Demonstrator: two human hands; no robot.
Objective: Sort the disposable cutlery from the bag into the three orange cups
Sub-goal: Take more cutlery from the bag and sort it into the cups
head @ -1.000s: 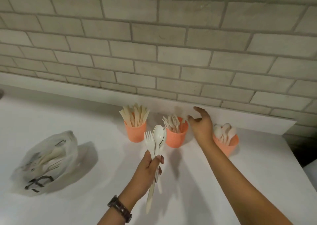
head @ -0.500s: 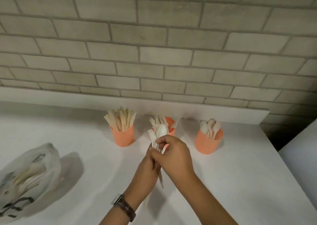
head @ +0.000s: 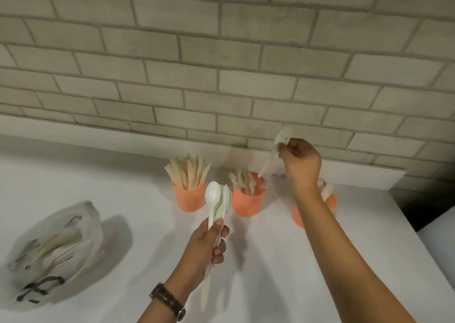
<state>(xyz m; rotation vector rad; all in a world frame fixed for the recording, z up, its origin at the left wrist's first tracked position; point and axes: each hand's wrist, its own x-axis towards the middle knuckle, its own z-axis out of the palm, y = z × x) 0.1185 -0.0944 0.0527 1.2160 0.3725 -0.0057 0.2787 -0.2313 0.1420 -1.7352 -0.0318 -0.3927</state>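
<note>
Right hand (head: 301,161) pinches a white fork (head: 272,153) just below its tines, raised above the middle cup (head: 247,204), with the handle tip pointing down over the forks in that cup. Left hand (head: 209,246) grips a cutlery bundle (head: 218,199) upright, spoon bowls uppermost, in front of the cups. Left cup (head: 188,198) holds knives. Right cup (head: 298,218), partly hidden behind the right forearm, holds spoons. Plastic bag (head: 49,248) lies on the white desk (head: 295,261) at far left, with cutlery visible inside.

rt cup (head: 331,202) mostly behind forearm (head: 330,234), bag (head: 51,246) blurry
</note>
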